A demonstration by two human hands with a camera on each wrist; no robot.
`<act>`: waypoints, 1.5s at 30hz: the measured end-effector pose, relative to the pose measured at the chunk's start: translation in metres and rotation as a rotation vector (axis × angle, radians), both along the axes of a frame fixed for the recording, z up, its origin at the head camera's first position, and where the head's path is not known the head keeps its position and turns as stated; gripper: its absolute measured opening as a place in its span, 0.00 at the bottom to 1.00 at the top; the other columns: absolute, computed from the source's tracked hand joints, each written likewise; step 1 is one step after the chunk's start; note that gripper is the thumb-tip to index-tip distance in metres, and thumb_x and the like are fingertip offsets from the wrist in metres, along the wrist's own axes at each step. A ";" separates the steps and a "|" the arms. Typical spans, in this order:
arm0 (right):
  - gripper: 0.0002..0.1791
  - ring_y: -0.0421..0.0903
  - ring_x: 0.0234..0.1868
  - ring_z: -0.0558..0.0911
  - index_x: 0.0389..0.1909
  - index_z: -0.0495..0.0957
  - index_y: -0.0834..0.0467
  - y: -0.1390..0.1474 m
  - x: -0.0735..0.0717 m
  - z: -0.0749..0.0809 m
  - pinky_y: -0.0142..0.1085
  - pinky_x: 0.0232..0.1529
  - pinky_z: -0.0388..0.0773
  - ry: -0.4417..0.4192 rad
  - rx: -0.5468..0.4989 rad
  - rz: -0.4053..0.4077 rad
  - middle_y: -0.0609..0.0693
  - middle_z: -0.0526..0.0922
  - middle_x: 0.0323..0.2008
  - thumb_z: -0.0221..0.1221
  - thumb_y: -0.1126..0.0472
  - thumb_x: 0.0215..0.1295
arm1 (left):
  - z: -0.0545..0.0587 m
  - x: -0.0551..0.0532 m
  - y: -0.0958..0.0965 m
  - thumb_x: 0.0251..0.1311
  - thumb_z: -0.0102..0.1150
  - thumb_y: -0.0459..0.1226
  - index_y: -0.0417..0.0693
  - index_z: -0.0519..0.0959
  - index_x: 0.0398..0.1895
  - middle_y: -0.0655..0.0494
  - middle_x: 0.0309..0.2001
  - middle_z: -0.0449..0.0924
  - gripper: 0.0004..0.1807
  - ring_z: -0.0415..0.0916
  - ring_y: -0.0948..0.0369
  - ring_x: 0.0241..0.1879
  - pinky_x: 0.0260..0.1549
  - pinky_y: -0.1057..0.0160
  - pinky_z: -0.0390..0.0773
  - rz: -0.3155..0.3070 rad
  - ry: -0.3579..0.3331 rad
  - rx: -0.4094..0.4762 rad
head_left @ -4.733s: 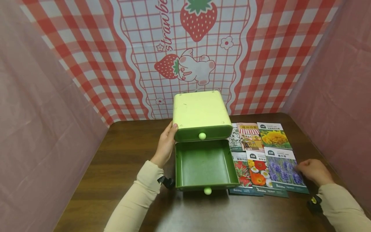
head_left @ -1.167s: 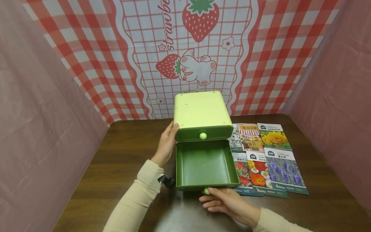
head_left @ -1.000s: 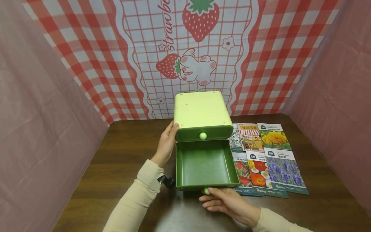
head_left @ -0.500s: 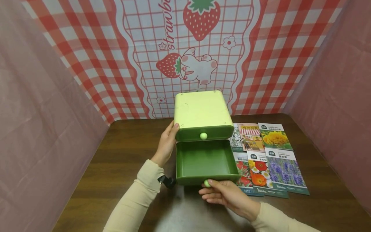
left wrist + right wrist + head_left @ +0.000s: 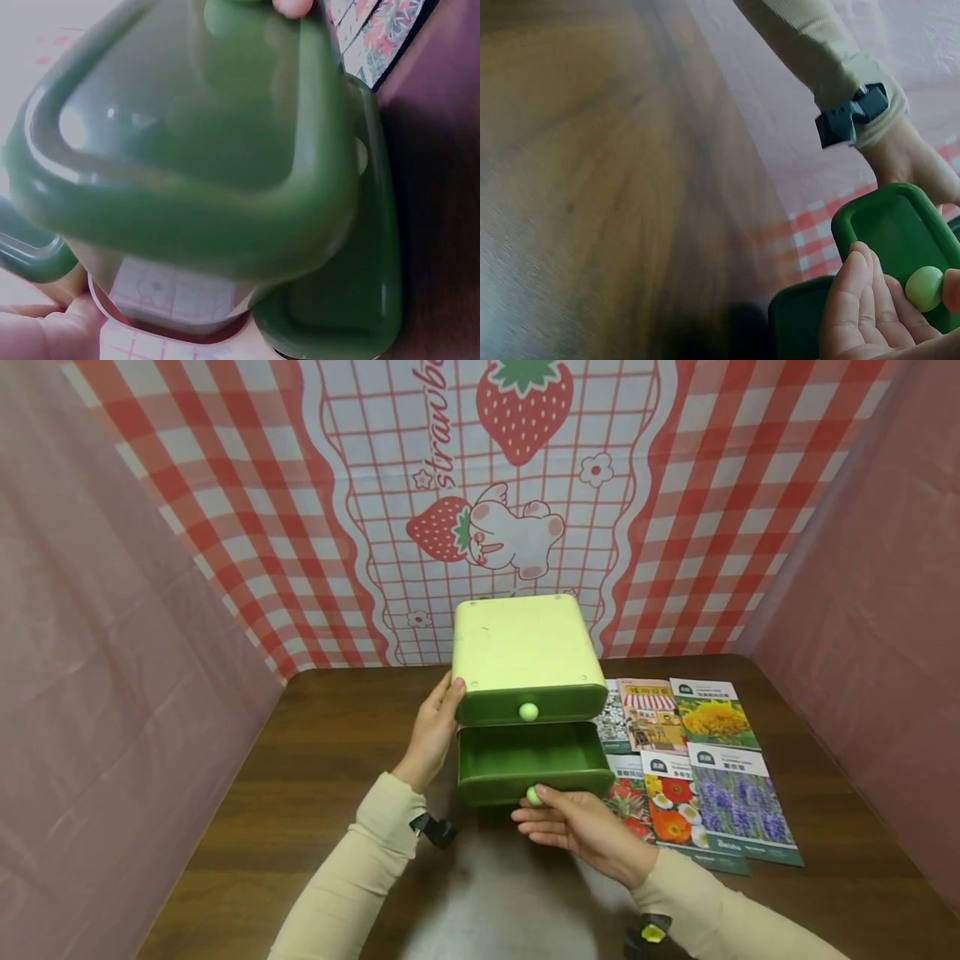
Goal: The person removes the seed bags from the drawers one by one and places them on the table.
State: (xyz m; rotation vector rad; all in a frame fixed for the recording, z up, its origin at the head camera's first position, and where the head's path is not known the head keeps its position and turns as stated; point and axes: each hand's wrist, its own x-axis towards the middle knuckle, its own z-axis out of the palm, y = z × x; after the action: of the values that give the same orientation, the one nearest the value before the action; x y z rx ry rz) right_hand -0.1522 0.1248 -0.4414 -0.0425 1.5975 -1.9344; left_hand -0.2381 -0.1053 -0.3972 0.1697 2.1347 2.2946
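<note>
A small cabinet (image 5: 525, 643) with a pale yellow-green shell and dark green drawers sits at the table's centre. My left hand (image 5: 431, 727) rests along its left side, fingers straight and thumb at the front corner. Below the shut top drawer (image 5: 495, 706), a lower drawer (image 5: 532, 756) is partly pulled out, with no contents showing in its visible interior. Thumb and fingers of my right hand (image 5: 585, 835) pinch this drawer's round light-green knob (image 5: 534, 795); the right wrist view shows the knob (image 5: 925, 289) by the thumb. Another green drawer front (image 5: 330, 307) lies beneath in the left wrist view.
Several flower seed packets overlap right of the cabinet, including a purple lavender one (image 5: 738, 802) and a yellow-flowered one (image 5: 712, 718). A strawberry-print checked cloth (image 5: 517, 510) hangs behind. Pink fabric (image 5: 847, 652) walls both sides of the brown table (image 5: 315, 760).
My right hand has come from the seed packets to the knob and moved the drawer partway back into the cabinet. My left hand has stayed on the cabinet's side.
</note>
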 end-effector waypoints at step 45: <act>0.36 0.40 0.42 0.87 0.63 0.67 0.73 -0.019 -0.069 -0.006 0.32 0.49 0.82 0.040 -0.047 -0.146 0.52 0.87 0.43 0.52 0.44 0.73 | 0.005 0.000 0.000 0.70 0.47 0.58 0.50 0.56 0.76 0.53 0.74 0.61 0.38 0.64 0.59 0.62 0.44 0.66 0.71 0.070 -0.025 -0.059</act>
State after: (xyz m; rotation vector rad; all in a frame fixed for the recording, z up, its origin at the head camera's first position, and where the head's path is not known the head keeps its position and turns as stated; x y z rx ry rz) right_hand -0.2216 0.1057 -0.4479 0.0162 1.6204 -2.0950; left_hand -0.2378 -0.1051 -0.3920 0.0659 2.2280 2.2536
